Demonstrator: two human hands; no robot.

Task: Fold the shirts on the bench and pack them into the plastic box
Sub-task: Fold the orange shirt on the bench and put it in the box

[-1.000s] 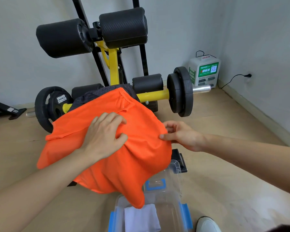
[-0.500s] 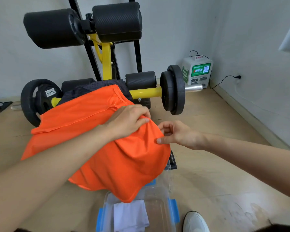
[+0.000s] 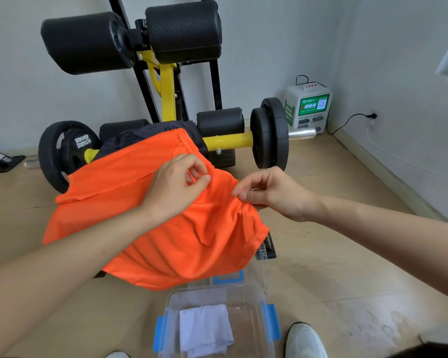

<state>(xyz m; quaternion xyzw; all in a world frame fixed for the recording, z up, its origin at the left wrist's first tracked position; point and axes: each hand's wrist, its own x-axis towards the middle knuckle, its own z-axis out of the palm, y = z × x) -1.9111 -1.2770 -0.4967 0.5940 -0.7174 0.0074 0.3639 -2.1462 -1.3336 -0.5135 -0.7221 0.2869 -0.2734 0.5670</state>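
Two hands — left hand (image 3: 175, 187), right hand (image 3: 272, 193) — pinching orange shirt (image 3: 166, 236).

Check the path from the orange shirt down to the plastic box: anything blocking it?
Nothing visible blocks it. The plastic box sits open on the floor just below the orange shirt, with only a folded white garment lying inside. Both the left hand and right hand pinch the shirt.

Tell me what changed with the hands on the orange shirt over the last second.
The left hand left its flat press mid-shirt, slid right and now pinches the orange shirt beside the right hand. The right grip stayed on the edge; the plastic box and white garment unchanged.
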